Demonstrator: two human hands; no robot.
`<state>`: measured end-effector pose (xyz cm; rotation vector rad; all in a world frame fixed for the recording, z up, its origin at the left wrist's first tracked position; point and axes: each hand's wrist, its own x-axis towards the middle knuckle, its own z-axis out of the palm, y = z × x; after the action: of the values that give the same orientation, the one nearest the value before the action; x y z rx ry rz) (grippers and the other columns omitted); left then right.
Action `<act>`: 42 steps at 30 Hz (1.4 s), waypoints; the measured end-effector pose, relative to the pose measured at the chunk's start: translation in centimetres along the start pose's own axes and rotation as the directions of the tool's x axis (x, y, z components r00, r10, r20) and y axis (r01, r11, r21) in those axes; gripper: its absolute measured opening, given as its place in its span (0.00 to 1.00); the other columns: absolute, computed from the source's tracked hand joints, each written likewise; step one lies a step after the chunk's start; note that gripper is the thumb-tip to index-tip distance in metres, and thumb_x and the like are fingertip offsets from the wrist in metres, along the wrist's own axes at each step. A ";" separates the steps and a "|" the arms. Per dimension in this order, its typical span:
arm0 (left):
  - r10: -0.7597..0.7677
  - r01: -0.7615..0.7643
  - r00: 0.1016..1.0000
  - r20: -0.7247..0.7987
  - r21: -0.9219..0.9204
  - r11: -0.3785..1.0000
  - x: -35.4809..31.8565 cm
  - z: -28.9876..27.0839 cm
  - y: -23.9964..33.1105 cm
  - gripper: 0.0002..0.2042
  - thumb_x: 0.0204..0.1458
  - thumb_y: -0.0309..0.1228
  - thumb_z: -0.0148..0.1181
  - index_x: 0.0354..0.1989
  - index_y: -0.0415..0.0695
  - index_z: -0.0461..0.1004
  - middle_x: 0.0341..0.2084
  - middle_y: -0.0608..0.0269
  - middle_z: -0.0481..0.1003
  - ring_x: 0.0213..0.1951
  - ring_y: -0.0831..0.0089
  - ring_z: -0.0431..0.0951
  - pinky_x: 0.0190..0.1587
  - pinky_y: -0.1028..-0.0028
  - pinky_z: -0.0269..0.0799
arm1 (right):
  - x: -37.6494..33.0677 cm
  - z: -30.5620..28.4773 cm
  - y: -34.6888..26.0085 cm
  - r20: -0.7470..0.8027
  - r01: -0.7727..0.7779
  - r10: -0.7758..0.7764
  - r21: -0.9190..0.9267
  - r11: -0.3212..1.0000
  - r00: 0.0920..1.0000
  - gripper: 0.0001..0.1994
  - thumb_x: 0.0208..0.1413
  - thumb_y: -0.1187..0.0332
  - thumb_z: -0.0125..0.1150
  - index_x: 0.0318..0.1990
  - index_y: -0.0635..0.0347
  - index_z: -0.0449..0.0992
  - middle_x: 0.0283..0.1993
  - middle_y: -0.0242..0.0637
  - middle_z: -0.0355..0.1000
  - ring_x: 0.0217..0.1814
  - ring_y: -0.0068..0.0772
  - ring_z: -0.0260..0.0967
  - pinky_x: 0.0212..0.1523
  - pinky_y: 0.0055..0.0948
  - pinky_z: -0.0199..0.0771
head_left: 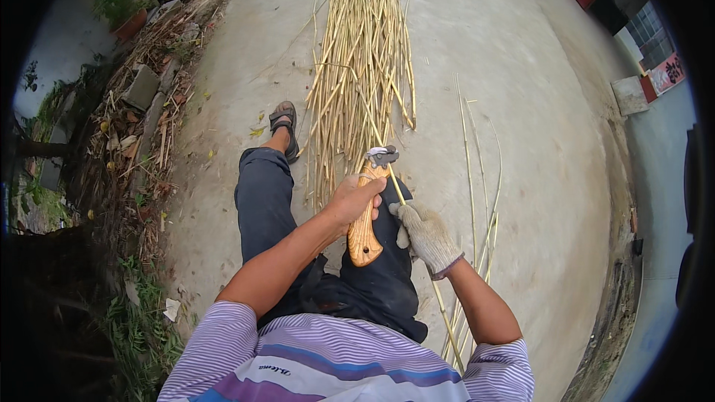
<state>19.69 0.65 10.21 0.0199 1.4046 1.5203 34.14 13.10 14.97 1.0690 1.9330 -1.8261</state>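
My left hand [350,201] is bare and grips the wooden handle of a knife-like tool [367,217], whose metal end [381,155] points away from me. My right hand [426,234] wears a pale knitted glove and holds a long thin yellow cane stalk [392,179]. The stalk runs from the pile ahead, past the tool's metal end, through my gloved hand and back beside my right hip. Both hands rest over my lap, above my dark trousers [268,201].
A big pile of yellow cane stalks [365,52] lies on the concrete ground ahead. A few separate stalks [477,201] lie to my right. My sandalled foot [284,125] stretches forward. Rubble, bricks, weeds and a potted plant [123,11] line the left edge.
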 end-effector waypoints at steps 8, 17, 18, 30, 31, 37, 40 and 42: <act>0.025 -0.025 1.000 0.003 -0.070 0.997 1.3 -5.1 2.2 0.12 0.61 0.39 0.63 0.37 0.43 0.74 0.20 0.68 0.74 0.16 0.81 0.72 0.17 0.80 0.67 | 1.0 2.5 0.1 -0.058 0.210 -0.209 0.010 0.978 0.976 0.15 0.68 0.61 0.48 0.39 0.62 0.77 0.22 0.34 0.68 0.18 0.23 0.66 0.23 0.28 0.68; 0.237 -0.397 0.881 -0.410 -0.366 0.842 0.3 -22.1 11.7 0.07 0.61 0.32 0.61 0.42 0.47 0.71 0.18 0.70 0.70 0.18 0.80 0.70 0.19 0.79 0.69 | -7.4 2.8 2.8 0.220 0.533 -0.490 -0.463 0.709 0.843 0.15 0.69 0.61 0.47 0.43 0.59 0.79 0.32 0.43 0.78 0.28 0.44 0.78 0.30 0.39 0.76; 0.281 -0.447 0.852 -0.442 -0.334 0.830 -0.3 -25.1 12.7 0.07 0.60 0.31 0.62 0.41 0.47 0.71 0.18 0.70 0.70 0.17 0.81 0.70 0.18 0.80 0.68 | -8.7 2.2 1.9 0.241 0.460 -0.394 -0.522 0.718 0.887 0.15 0.69 0.61 0.46 0.43 0.58 0.79 0.34 0.44 0.78 0.30 0.47 0.78 0.32 0.41 0.77; 0.267 -0.653 0.475 -0.839 -0.132 0.746 -13.0 -50.9 15.9 0.09 0.61 0.31 0.61 0.46 0.46 0.70 0.18 0.71 0.67 0.18 0.80 0.68 0.21 0.78 0.72 | -13.2 -3.8 4.7 0.196 0.427 -0.423 -0.707 0.564 0.885 0.07 0.64 0.65 0.55 0.41 0.54 0.79 0.26 0.41 0.76 0.25 0.48 0.77 0.27 0.41 0.77; 0.275 -0.626 0.446 -0.852 -0.077 0.776 -13.3 -51.1 15.9 0.08 0.61 0.31 0.62 0.44 0.47 0.71 0.18 0.71 0.68 0.18 0.80 0.68 0.20 0.78 0.71 | -13.4 -4.3 4.6 0.137 0.351 -0.378 -0.730 0.586 0.916 0.07 0.64 0.64 0.56 0.42 0.54 0.79 0.26 0.41 0.76 0.26 0.48 0.77 0.27 0.41 0.77; 0.274 -0.487 0.658 -0.702 -0.119 0.865 -11.0 -53.8 11.5 0.08 0.63 0.33 0.59 0.47 0.50 0.69 0.20 0.72 0.69 0.19 0.80 0.70 0.20 0.79 0.69 | -11.7 -6.7 6.2 -0.147 0.158 -0.424 -0.782 0.603 0.893 0.08 0.65 0.63 0.55 0.43 0.53 0.78 0.25 0.43 0.75 0.26 0.49 0.76 0.27 0.44 0.75; 0.178 -0.357 0.767 -0.617 -0.179 0.917 -6.8 -52.0 8.8 0.04 0.64 0.34 0.57 0.44 0.54 0.71 0.18 0.74 0.69 0.18 0.79 0.72 0.18 0.78 0.71 | -10.7 -8.6 8.9 -0.241 -0.031 -0.351 -0.860 0.509 0.905 0.12 0.67 0.58 0.51 0.40 0.55 0.76 0.26 0.46 0.75 0.27 0.51 0.76 0.28 0.47 0.74; 0.179 -0.312 0.848 -0.498 -0.199 0.929 -4.5 -49.8 8.2 0.03 0.63 0.35 0.60 0.41 0.55 0.74 0.16 0.76 0.70 0.17 0.80 0.75 0.16 0.78 0.73 | -10.7 -9.5 12.3 -0.333 -0.119 -0.319 -0.833 0.540 0.887 0.12 0.66 0.58 0.50 0.39 0.56 0.74 0.28 0.48 0.76 0.29 0.54 0.76 0.29 0.49 0.74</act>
<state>-13.55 -36.95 3.09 -0.3804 1.5990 2.0252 52.42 17.83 14.38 1.0430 2.7159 -0.4121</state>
